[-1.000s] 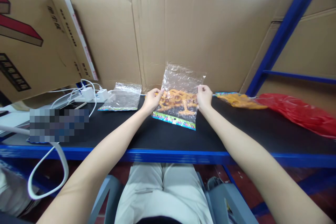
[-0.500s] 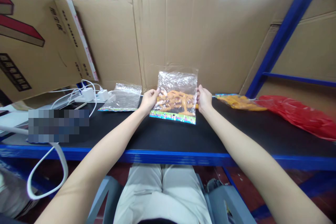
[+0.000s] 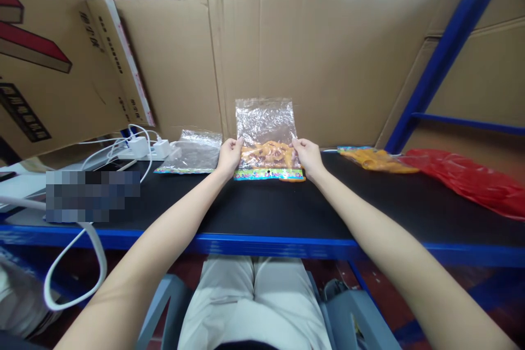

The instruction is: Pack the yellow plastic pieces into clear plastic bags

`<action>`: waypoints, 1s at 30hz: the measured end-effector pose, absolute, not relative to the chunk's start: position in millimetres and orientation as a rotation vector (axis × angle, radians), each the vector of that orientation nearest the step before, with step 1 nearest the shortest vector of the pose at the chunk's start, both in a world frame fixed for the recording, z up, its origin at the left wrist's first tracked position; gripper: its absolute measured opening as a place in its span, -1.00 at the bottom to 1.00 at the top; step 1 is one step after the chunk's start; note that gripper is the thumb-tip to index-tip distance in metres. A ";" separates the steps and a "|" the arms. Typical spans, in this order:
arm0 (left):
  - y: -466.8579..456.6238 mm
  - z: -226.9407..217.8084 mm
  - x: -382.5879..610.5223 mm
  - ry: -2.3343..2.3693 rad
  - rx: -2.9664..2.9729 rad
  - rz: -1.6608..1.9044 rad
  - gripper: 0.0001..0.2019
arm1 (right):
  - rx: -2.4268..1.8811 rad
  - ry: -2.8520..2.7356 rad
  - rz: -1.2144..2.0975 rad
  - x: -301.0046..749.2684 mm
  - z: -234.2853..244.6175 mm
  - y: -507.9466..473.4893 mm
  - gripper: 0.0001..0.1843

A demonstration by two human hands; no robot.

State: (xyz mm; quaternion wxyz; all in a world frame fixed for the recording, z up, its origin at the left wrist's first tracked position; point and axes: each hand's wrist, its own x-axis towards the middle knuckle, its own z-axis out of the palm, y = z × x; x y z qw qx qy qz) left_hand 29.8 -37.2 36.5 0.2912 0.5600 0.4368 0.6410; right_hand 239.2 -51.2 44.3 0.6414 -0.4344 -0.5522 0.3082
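Observation:
Both my hands grip a clear plastic bag (image 3: pixel 266 120) by its sides, just above the black tabletop. Orange pieces (image 3: pixel 270 153) of some rubbery-looking stuff show through its lower half, and a colourful printed strip (image 3: pixel 268 174) runs along its bottom edge. My left hand (image 3: pixel 230 157) pinches the left side; my right hand (image 3: pixel 308 156) pinches the right side. A bit of orange pokes out below the strip near the right corner. What exactly the orange pieces are, I cannot make out.
Left of the bag lie flat clear bags (image 3: pixel 192 150), near a white power strip (image 3: pixel 141 149) with plugs and cables. To the right are a filled orange bag (image 3: pixel 369 159) and a red plastic bag (image 3: pixel 459 175). A cardboard wall (image 3: pixel 328 60) rises behind the blue-edged table (image 3: pixel 270 243).
The bag has tipped back, its top shifting left and its bottom edge rising away from me. My right hand has moved slightly left. Both hands keep their hold.

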 end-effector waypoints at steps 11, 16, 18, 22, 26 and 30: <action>-37.0 42.7 27.3 1.033 1.382 1.699 -0.62 | -0.919 -1.310 0.544 246.0 40.9 -40.2 -0.58; -33.9 38.5 25.0 0.968 1.362 1.640 -0.66 | -0.909 -1.350 0.530 246.2 39.6 -39.4 -0.59; -34.4 37.4 26.3 1.007 1.356 1.676 -0.67 | -0.917 -1.371 0.492 245.2 39.1 -39.7 -0.59; -36.6 39.2 30.5 1.074 1.308 1.748 -0.73 | -0.904 -1.395 0.483 244.6 38.3 -39.4 -0.58; -39.2 42.3 32.9 1.080 1.302 1.810 -0.77 | -0.874 -1.377 0.534 244.9 38.7 -39.2 -0.55; -39.1 41.6 30.6 1.103 1.398 1.847 -0.73 | -0.849 -1.355 0.566 245.0 41.2 -41.0 -0.55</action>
